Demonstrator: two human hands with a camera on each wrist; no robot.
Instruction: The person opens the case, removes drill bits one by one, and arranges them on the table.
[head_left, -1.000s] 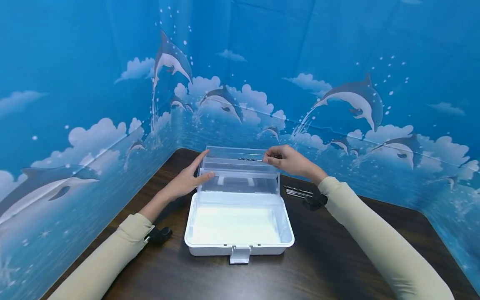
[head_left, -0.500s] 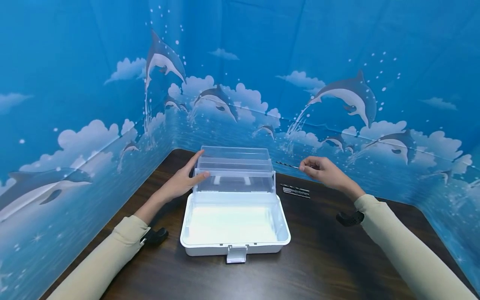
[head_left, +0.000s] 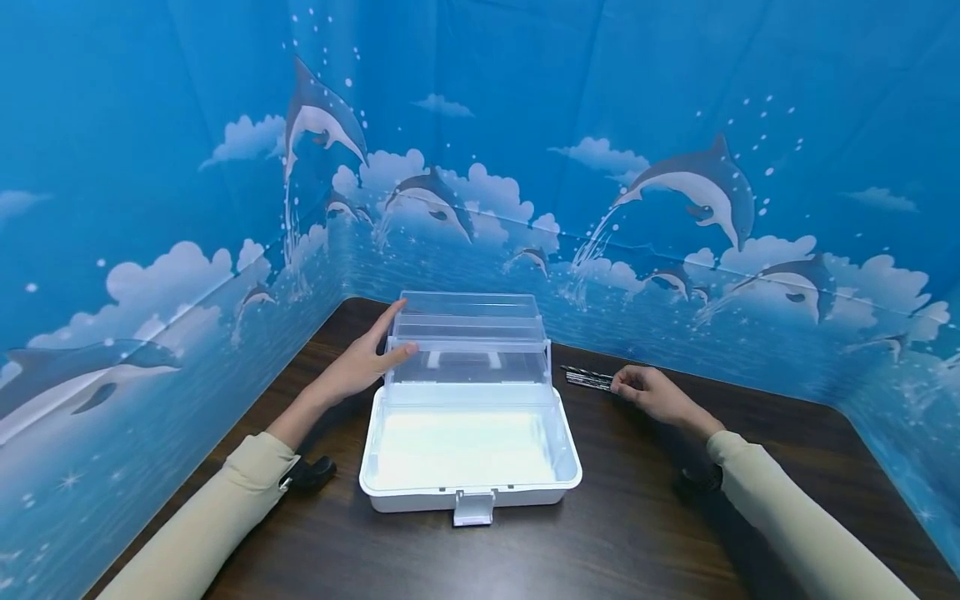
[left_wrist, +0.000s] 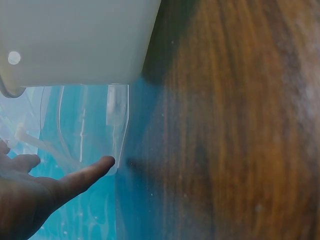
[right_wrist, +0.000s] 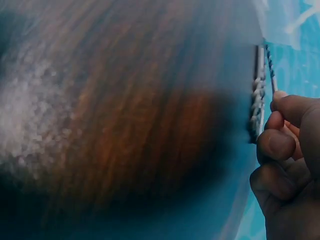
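Note:
My left hand [head_left: 358,365] lies along the left side of the raised clear lid [head_left: 468,305] of a white plastic toolbox [head_left: 510,500], thumb and fingers extended. The same thumb [left_wrist: 87,181] shows beside the clear plastic in the left wrist view. On the table right of the box, my right hand [head_left: 660,396] is low at the right end of several drill bits [head_left: 587,380]. In the right wrist view its fingertips pinch one thin drill bit [right_wrist: 272,72] by its end, close beside the lying bits [right_wrist: 257,100].
The toolbox stands open on a dark wooden table [head_left: 622,517], its latch [head_left: 473,508] hanging at the front. Clear trays [head_left: 468,329] are raised behind its white base. A blue dolphin-printed curtain [head_left: 495,100] encloses the table's far and left sides.
With the drill bit pinched, my right hand has moved right from over the raised trays, then down to the drill bits on the table. My left hand stays at the lid.

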